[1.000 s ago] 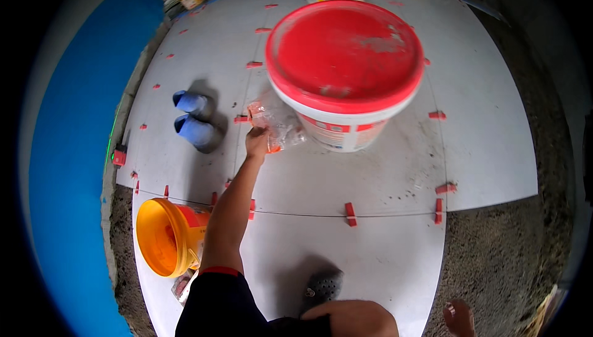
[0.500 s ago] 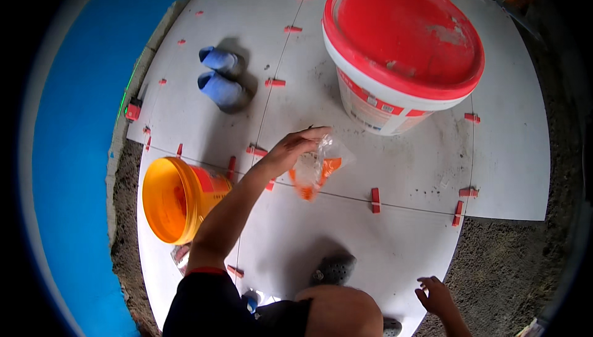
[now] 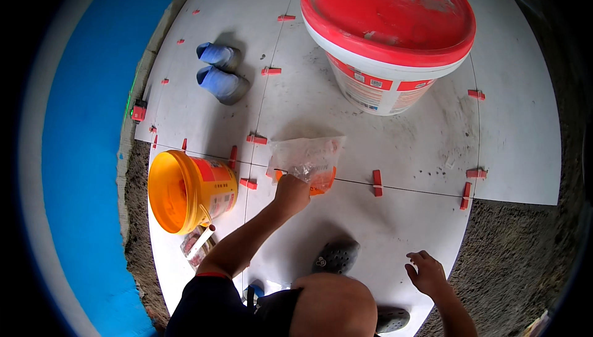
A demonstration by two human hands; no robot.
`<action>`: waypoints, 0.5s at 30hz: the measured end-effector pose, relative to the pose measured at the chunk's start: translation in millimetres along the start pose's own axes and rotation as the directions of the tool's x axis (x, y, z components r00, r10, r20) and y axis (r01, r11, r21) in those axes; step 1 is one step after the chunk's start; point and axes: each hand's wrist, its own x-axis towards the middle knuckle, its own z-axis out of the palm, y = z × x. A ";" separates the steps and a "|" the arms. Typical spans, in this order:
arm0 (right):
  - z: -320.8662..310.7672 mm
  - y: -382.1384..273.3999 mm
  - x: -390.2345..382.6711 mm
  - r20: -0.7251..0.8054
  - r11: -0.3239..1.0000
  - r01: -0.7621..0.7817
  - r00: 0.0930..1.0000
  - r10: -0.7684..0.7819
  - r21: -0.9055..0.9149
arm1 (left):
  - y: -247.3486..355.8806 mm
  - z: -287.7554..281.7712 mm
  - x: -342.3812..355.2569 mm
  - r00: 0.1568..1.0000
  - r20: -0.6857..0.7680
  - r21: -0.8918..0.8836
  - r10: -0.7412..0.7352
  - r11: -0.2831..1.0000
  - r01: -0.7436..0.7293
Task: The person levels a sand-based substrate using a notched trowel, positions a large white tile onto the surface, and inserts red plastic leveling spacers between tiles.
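Presently, a white plastic bucket (image 3: 384,80) with a round red lid (image 3: 389,12) stands at upper right; an open yellow plastic bucket (image 3: 196,189) sits at left. A clear, orange-printed plastic bag (image 3: 309,155) is at frame centre, pinched in the left hand (image 3: 293,195). The right hand (image 3: 427,274), lower right, has fingers parted.

Clear bag (image 3: 315,150) drawn closer, spread wider

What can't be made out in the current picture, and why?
Left hand, gripping the plastic bag: most fingertips, head view, hidden by the hand's own back.
White bucket: inside, head view, covered by its red lid.
Right grey clog: partly hidden, head view, by the bent knee.
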 end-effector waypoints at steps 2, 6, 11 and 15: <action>8.6 -0.7 -3.4 0.023 1.000 0.020 1.000 -0.020 0.002 | -36.7 46.7 -6.2 0.982 -0.190 -0.104 -0.006 0.994 -0.014; 17.9 1.1 -9.8 0.059 1.000 0.017 0.998 -0.018 0.009 | -69.2 87.5 -6.8 0.974 -0.134 -0.258 -0.184 0.955 0.145; 20.3 3.7 -11.0 0.064 1.000 0.009 0.998 -0.009 0.010 | -54.1 54.7 5.4 0.993 -0.120 0.094 -0.004 0.996 0.015; 14.4 3.0 -9.1 0.033 1.000 0.006 0.999 -0.006 0.001 | -44.6 62.3 8.8 0.924 -0.383 0.037 -0.008 0.999 0.024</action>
